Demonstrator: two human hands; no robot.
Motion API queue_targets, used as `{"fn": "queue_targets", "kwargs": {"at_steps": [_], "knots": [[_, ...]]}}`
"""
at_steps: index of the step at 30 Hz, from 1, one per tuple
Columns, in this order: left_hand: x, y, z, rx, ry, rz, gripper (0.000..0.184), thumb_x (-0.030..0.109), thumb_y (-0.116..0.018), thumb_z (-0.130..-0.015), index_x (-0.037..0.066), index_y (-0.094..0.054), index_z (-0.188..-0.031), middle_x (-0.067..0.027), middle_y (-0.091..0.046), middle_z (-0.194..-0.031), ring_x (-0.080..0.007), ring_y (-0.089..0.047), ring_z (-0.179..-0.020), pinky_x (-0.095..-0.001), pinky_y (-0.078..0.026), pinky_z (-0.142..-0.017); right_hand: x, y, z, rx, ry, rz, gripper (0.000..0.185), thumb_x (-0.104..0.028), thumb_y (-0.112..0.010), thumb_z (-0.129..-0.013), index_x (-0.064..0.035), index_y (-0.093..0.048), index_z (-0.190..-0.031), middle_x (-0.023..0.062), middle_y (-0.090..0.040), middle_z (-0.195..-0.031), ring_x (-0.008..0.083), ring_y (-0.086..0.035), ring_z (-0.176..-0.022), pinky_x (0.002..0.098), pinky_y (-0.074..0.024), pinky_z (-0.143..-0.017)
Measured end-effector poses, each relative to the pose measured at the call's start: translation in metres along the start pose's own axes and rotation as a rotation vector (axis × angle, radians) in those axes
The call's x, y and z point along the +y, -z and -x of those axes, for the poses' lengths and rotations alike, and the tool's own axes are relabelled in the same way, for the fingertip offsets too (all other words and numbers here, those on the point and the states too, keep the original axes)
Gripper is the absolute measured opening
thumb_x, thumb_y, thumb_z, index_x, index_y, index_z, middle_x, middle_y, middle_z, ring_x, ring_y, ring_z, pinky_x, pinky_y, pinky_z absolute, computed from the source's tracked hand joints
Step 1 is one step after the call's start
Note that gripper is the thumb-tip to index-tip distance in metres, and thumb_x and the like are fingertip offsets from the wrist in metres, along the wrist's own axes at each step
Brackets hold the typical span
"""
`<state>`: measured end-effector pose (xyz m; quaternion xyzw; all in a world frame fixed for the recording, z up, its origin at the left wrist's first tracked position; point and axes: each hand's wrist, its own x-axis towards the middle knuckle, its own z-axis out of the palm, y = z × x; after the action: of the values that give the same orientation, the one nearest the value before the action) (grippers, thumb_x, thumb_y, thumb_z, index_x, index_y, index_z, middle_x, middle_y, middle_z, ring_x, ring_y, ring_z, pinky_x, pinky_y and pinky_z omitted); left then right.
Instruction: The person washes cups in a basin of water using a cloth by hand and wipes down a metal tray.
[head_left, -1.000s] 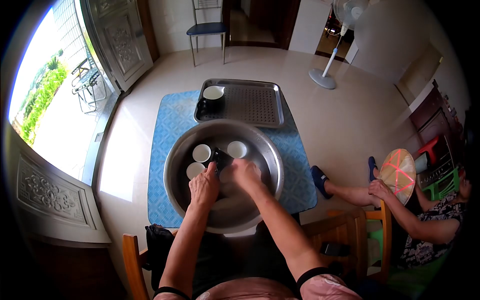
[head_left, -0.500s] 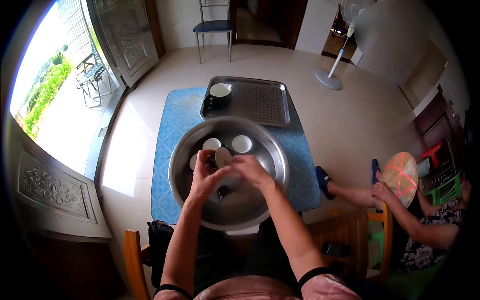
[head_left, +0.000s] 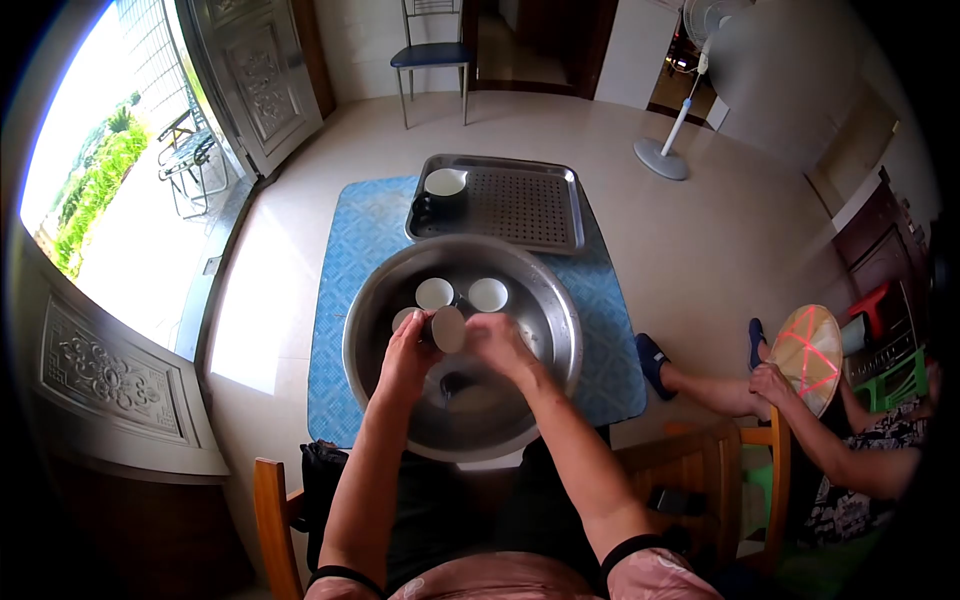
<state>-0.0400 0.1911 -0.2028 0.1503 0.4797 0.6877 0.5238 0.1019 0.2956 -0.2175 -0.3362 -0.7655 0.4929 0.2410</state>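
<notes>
A dark cup with a white inside (head_left: 448, 329) is held over the large metal basin (head_left: 562, 330), its mouth turned to the right. My left hand (head_left: 405, 350) is closed on it from the left. My right hand (head_left: 500, 342) is at the cup's right side, blurred, its fingers curled; whether they hold anything is hidden. Behind the hands in the basin stand a white-lined cup (head_left: 434, 293) and another one (head_left: 488, 295); a third (head_left: 404, 318) is partly covered by my left hand. A small dark object (head_left: 456, 384) lies in the basin below the held cup.
The basin stands on a blue-covered table (head_left: 335, 350). Behind it, a perforated metal tray (head_left: 525, 205) bears a white-lined dark pitcher (head_left: 445, 182). At right a seated person (head_left: 850, 465) holds a round woven fan (head_left: 806, 358). A chair (head_left: 432, 54) and standing fan (head_left: 662, 158) are farther back.
The held dark cup has come up from low in the basin, and its white inside now shows. My left hand has turned around it. The view has shifted slightly.
</notes>
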Motion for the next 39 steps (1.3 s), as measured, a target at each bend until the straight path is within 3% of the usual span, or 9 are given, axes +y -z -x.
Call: {"fn": "queue_targets", "kwargs": {"at_steps": [4,8,14,21,22,26,29,35,39], "knots": [[-0.002,0.009,-0.005,0.019,0.064,0.174,0.028,0.035,-0.044,-0.101,0.012,-0.057,-0.11,-0.0009,-0.061,-0.095,-0.0133,-0.059,-0.078,-0.0261,-0.049,-0.063,0.008,-0.004,-0.006,-0.103,-0.178,0.152,0.036,-0.032,-0.078,-0.075,-0.0094,-0.069,-0.101,0.0149,-0.065,-0.104,0.0284,-0.064,-0.102,0.0359,-0.0504,-0.083],[-0.005,0.018,-0.009,0.021,0.144,0.312,0.032,0.042,-0.045,-0.1,0.015,-0.06,-0.107,0.0021,-0.062,-0.091,-0.0103,-0.057,-0.074,-0.0231,-0.044,-0.054,0.004,-0.005,0.012,0.08,-0.026,0.403,0.034,-0.024,-0.079,-0.072,-0.0098,-0.068,-0.101,0.0158,-0.064,-0.102,0.0338,-0.063,-0.1,0.0428,-0.0499,-0.083],[-0.006,0.016,-0.015,0.025,0.165,0.332,0.034,0.047,-0.044,-0.099,0.016,-0.06,-0.097,0.0022,-0.059,-0.082,-0.0101,-0.052,-0.063,-0.0236,-0.036,-0.045,0.025,-0.01,0.006,-0.015,0.024,0.497,0.021,-0.014,-0.074,-0.074,-0.0103,-0.068,-0.093,0.0156,-0.064,-0.099,0.0339,-0.063,-0.097,0.0418,-0.0504,-0.082],[0.0,0.012,-0.003,0.122,0.097,-0.038,0.038,0.047,-0.044,-0.099,0.013,-0.061,-0.091,0.001,-0.054,-0.067,-0.0092,-0.046,-0.051,-0.0231,-0.032,-0.042,-0.021,0.005,0.0,0.095,0.306,-0.14,0.013,-0.008,-0.065,-0.074,-0.0037,-0.061,-0.085,0.0096,-0.057,-0.092,0.0223,-0.061,-0.08,0.0336,-0.0501,-0.072],[0.0,0.007,-0.002,0.159,0.053,-0.118,0.039,0.046,-0.044,-0.1,0.012,-0.061,-0.091,0.0013,-0.054,-0.068,-0.0085,-0.046,-0.053,-0.0228,-0.033,-0.044,-0.026,0.006,-0.001,0.073,0.409,-0.164,0.015,-0.006,-0.067,-0.073,-0.0033,-0.059,-0.086,0.0077,-0.054,-0.098,0.0178,-0.058,-0.087,0.0297,-0.0493,-0.074],[-0.005,-0.007,0.002,0.184,-0.051,-0.347,0.041,0.043,-0.043,-0.101,0.009,-0.062,-0.09,0.0023,-0.054,-0.071,-0.0062,-0.047,-0.059,-0.0218,-0.035,-0.049,-0.032,-0.002,0.004,0.107,0.54,-0.043,0.024,0.001,-0.069,-0.073,-0.003,-0.058,-0.094,0.0095,-0.054,-0.101,0.026,-0.057,-0.101,0.0346,-0.0477,-0.087],[-0.005,-0.01,0.004,0.124,-0.032,-0.382,0.042,0.041,-0.041,-0.102,0.007,-0.062,-0.091,0.0019,-0.055,-0.074,-0.0063,-0.048,-0.063,-0.0216,-0.037,-0.054,-0.024,-0.009,0.0,0.137,0.627,0.002,0.027,0.005,-0.068,-0.075,-0.003,-0.057,-0.099,0.0109,-0.056,-0.106,0.0244,-0.055,-0.107,0.0324,-0.0491,-0.085],[0.003,-0.016,0.009,0.091,-0.007,-0.39,0.044,0.044,-0.039,-0.102,0.008,-0.06,-0.088,-0.0001,-0.055,-0.075,-0.0076,-0.049,-0.064,-0.0232,-0.04,-0.053,-0.034,-0.006,0.006,0.169,0.422,-0.167,0.042,-0.003,-0.072,-0.08,-0.0014,-0.058,-0.119,0.0095,-0.063,-0.114,0.013,-0.06,-0.081,0.0264,-0.0508,-0.078],[-0.009,-0.006,-0.002,0.07,-0.377,-0.474,0.039,0.036,-0.038,-0.104,0.007,-0.059,-0.089,0.0006,-0.054,-0.077,-0.0065,-0.047,-0.065,-0.0217,-0.038,-0.055,-0.02,-0.016,-0.003,0.115,0.355,-0.336,0.028,-0.003,-0.066,-0.087,0.0009,-0.063,-0.115,0.0073,-0.065,-0.112,0.0087,-0.061,-0.087,0.0251,-0.051,-0.081]]}}
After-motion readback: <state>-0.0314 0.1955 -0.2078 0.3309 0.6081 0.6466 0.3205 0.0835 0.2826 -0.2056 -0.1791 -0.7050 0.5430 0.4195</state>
